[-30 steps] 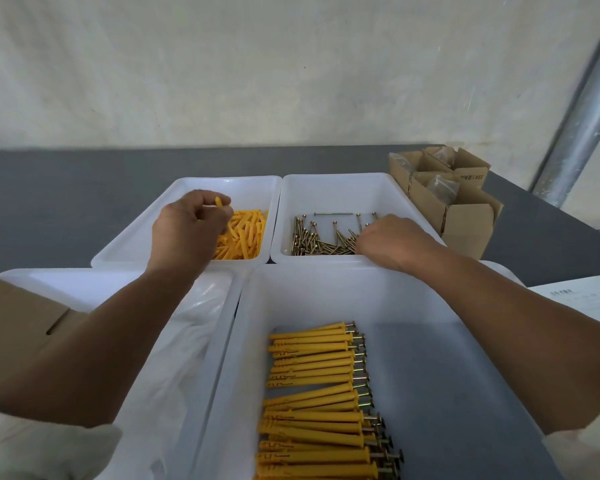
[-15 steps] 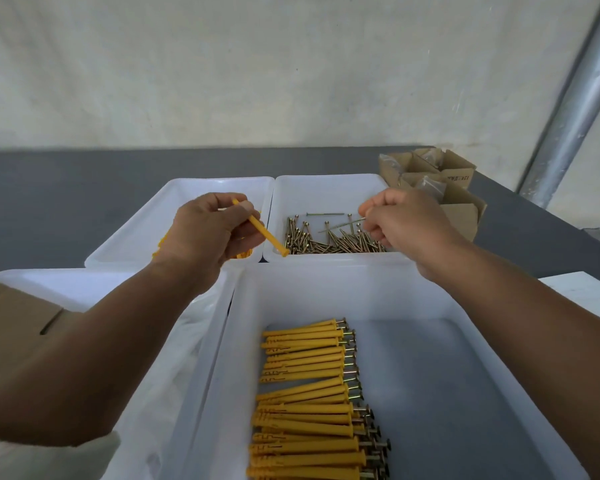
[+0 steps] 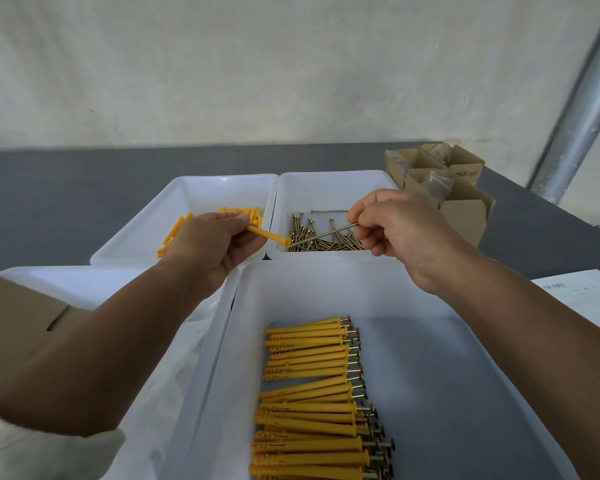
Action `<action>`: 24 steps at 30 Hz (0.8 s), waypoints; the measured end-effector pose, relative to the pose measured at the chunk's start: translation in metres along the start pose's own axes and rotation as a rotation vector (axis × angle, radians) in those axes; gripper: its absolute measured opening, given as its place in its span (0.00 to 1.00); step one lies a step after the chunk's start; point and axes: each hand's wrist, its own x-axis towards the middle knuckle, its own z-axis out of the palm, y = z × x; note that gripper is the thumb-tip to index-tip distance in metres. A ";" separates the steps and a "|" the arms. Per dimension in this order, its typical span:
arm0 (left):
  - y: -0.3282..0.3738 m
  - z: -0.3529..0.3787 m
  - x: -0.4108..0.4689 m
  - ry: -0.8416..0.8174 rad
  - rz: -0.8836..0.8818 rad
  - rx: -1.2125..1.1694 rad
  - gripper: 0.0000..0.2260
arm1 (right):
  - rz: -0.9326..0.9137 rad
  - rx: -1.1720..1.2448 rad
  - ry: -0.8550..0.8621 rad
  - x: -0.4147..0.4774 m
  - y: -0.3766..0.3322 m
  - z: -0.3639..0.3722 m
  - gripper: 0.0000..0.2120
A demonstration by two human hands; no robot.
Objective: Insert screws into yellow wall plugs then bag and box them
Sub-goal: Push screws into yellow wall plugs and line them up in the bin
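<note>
Step in hand: seating a screw in a plug, above the gap btwn the two far bins. Your L hand [image 3: 212, 244] pinches one yellow plug [image 3: 270, 235] btwn thumb and fingers, open end pointing right. Your R hand [image 3: 403, 233] pinches a screw [image 3: 322, 234] near its head, other fingers curled under. Screw tip sits right at the plug's mouth; touching or just entered, can't tell which. To do it well: get both on one axis first. At present the plug slopes down-right and the screw down-left, so they meet at a shallow angle. Level them, then push straight. Judgement: gripping the plug nearer the collar should stop it flexing, and you should stop w/ the head a little proud, as on the finished ones. Plug appearance: slim, bright yellow plastic, widening to a small collar at the open end; most of its length is hidden in your fingers. Stock: loose plugs [image 3: 169, 237] in far-left bin [image 3: 194, 195], loose screws [image 3: 342, 242] in far-right bin [image 3: 329, 188]. Finished sets [image 3: 309, 386] lie side by side in the near bin [image 3: 326, 292], heads all to the right, not yet bagged. What look like clear bags [image 3: 184, 355] lie near-left. Cardboard boxes [image 3: 465, 211] stand open at the far right of the tabletop [image 3: 66, 188].
</note>
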 end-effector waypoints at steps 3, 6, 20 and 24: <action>0.000 0.000 0.000 0.013 -0.004 -0.005 0.06 | 0.010 -0.016 0.009 0.000 0.001 0.002 0.12; 0.001 0.000 -0.001 0.029 -0.007 0.002 0.05 | 0.016 -0.018 0.019 0.000 0.001 0.001 0.12; 0.000 0.002 0.000 0.066 -0.001 0.003 0.07 | 0.014 0.005 0.009 -0.003 0.002 0.002 0.12; 0.002 0.003 -0.001 0.061 0.004 -0.021 0.07 | 0.026 -0.010 -0.014 -0.004 0.003 0.003 0.12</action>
